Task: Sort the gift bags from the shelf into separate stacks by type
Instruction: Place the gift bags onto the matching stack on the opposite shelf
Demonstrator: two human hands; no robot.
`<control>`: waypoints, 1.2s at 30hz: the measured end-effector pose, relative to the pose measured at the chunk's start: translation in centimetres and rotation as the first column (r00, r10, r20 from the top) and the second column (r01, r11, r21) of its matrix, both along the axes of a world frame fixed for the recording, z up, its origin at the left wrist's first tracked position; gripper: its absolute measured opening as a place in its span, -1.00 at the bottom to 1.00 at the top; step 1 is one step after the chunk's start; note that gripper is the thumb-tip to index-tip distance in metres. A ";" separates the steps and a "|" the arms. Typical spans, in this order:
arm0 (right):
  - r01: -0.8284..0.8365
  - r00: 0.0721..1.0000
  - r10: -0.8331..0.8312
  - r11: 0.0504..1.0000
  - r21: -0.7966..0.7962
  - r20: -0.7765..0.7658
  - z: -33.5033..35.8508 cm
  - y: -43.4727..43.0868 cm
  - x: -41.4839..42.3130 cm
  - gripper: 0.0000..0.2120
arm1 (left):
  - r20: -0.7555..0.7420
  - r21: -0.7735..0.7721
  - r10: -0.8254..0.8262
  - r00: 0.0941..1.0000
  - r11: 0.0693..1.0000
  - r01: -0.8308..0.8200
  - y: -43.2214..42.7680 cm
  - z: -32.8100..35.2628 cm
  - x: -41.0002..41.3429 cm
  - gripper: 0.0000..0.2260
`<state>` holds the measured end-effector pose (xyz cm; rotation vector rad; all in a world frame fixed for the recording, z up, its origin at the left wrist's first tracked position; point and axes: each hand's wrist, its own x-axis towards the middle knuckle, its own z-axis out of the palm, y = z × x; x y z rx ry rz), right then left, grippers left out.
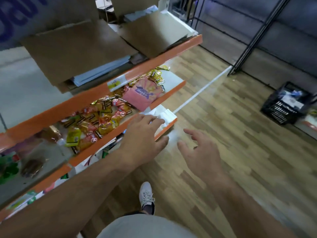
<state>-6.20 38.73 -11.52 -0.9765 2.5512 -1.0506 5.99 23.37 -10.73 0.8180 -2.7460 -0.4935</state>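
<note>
Step in hand: reach for a pick-up; no bag is held yet.

- Left hand (pixel 144 134): grip open, fingers spread, holding nothing. The fingertips lie over the white bags (pixel 167 115) at the end of the low shelf (pixel 165 128). Blur prevents confirming contact.
- Right hand (pixel 200 152): grip open, fingers loosely spread, holding nothing. It hangs over the floor (pixel 231 126), just beside the shelf end.

Next move, as judged: close the left grip on the white stack, bring the right hand under its free edge, and draw the stack clear of the shelf lip. The bags look thin and slippery; a loose hold may fan them out.

Containers and contents:

- Top shelf (pixel 154 60): flat brown bags (pixel 77 48) lying over pale blue bags (pixel 103 69).
- Middle shelf (pixel 171 92): loose yellow and orange packets (pixel 96 117), and a pink bag (pixel 142 96) lying on them.
- Low shelf: the white bags; further contents are hidden by the left arm.
- Black crate (pixel 283 109) on the floor, well apart: mixed items, too blurred to identify.
</note>
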 end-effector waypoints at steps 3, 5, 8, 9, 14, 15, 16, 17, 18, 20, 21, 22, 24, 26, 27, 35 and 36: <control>-0.019 1.000 0.018 1.000 -0.012 -0.018 1.3 -3.4 -4.0 -0.63 | -0.017 0.010 0.016 1.000 1.000 -0.016 -3.1 0.9 -4.0 -0.48; -0.038 0.999 0.037 0.999 -0.029 -0.030 2.2 -5.9 -6.3 -0.63 | -0.034 -0.009 0.034 0.999 0.999 -0.034 -5.3 1.8 -6.0 -0.48; -0.079 0.997 0.077 0.993 -0.091 -0.026 3.4 -9.7 -9.0 -0.62 | -0.043 -0.076 0.061 0.997 0.995 -0.065 -8.5 3.2 -8.1 -0.50; -0.094 0.996 0.092 0.990 -0.107 -0.021 3.8 -10.9 -9.7 -0.61 | -0.042 -0.097 0.075 0.996 0.992 -0.079 -9.4 3.7 -8.6 -0.50; -0.183 0.983 0.178 0.972 -0.148 -0.049 5.4 -16.8 -13.8 -0.60 | -0.075 -0.141 0.182 0.980 0.972 -0.191 -13.7 5.2 -11.6 -0.53; -0.201 0.979 0.196 0.967 -0.154 -0.047 5.6 -17.9 -14.8 -0.61 | -0.078 -0.144 0.201 0.976 0.967 -0.210 -14.4 5.6 -12.2 -0.53; -0.219 0.976 0.216 0.963 -0.158 -0.039 5.8 -19.0 -15.7 -0.61 | -0.078 -0.140 0.220 0.972 0.963 -0.229 -15.0 5.9 -12.8 -0.54; -0.239 0.971 0.237 0.958 -0.162 -0.031 5.9 -20.1 -16.7 -0.61 | -0.082 -0.142 0.239 0.968 0.958 -0.248 -15.6 6.1 -13.4 -0.57; -0.258 0.966 0.258 0.952 -0.162 -0.024 5.9 -21.2 -17.8 -0.61 | -0.087 -0.145 0.259 0.962 0.952 -0.270 -16.1 6.2 -14.1 -0.58; -0.291 0.956 0.293 0.942 -0.167 -0.014 6.0 -23.3 -20.0 -0.60 | -0.092 -0.155 0.304 0.948 0.936 -0.315 -17.2 6.2 -15.6 -0.57; -0.310 0.950 0.312 0.935 -0.175 -0.014 6.0 -24.3 -21.2 -0.60 | -0.087 -0.160 0.329 0.940 0.927 -0.339 -17.8 6.2 -16.5 -0.55; -0.333 0.942 0.335 0.925 -0.181 -0.022 6.0 -25.3 -22.5 -0.60 | -0.077 -0.158 0.359 0.930 0.917 -0.367 -18.4 6.1 -17.5 -0.53; -0.384 0.923 0.382 0.910 -0.158 -0.044 6.0 -27.1 -25.6 -0.59 | -0.073 -0.142 0.416 0.906 0.895 -0.422 -19.4 6.0 -19.7 -0.51; -0.429 0.903 0.427 0.895 -0.125 -0.045 5.9 -28.6 -28.9 -0.57 | -0.062 -0.102 0.469 0.881 0.875 -0.473 -20.0 5.9 -22.0 -0.50; -0.445 0.895 0.444 0.887 -0.121 -0.039 5.9 -29.3 -30.6 -0.56 | -0.047 -0.087 0.494 0.868 0.864 -0.496 -20.2 5.8 -23.3 -0.49; -0.464 0.882 0.466 0.885 0.046 -0.072 5.1 -35.3 -41.3 -0.48 | 0.141 0.071 0.643 0.753 0.752 -0.656 -22.1 5.2 -29.9 -0.24; -0.459 0.883 0.464 0.885 0.078 -0.073 5.1 -36.0 -42.1 -0.46 | 0.193 0.074 0.645 0.740 0.742 -0.666 -22.3 5.2 -30.4 -0.21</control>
